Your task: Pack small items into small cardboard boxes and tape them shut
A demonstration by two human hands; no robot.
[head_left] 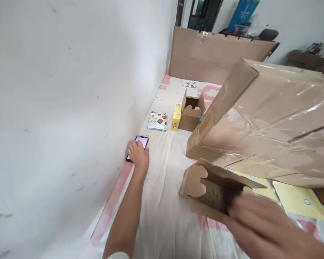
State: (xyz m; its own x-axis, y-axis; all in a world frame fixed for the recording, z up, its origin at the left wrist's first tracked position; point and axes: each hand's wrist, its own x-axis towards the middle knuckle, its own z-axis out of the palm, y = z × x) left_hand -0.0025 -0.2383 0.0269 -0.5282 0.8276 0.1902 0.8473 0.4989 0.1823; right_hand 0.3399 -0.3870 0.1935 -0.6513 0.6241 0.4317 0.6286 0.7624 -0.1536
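My left hand (138,154) is closed over a smartphone (142,139) with a lit screen, which lies beside the wall. Its fingers curl over the screen and the thumb sits at the edge. Blurred by motion, my right hand (261,219) grips the near end of a small open cardboard box (196,180); its fingertips are hard to make out. The box is tilted, with its flaps up, and I see nothing inside but its brown walls. Farther off stand a second open box (190,120), a yellow carton (176,117) and a white-and-brown packet (157,121).
A white wall (70,108) borders the left side. Large taped cardboard (272,118) rises on the right, with another sheet (199,54) across the back. A smaller packet (189,83) lies near that sheet. Yellow envelopes (299,199) lie at right on the wrinkled cloth (162,216).
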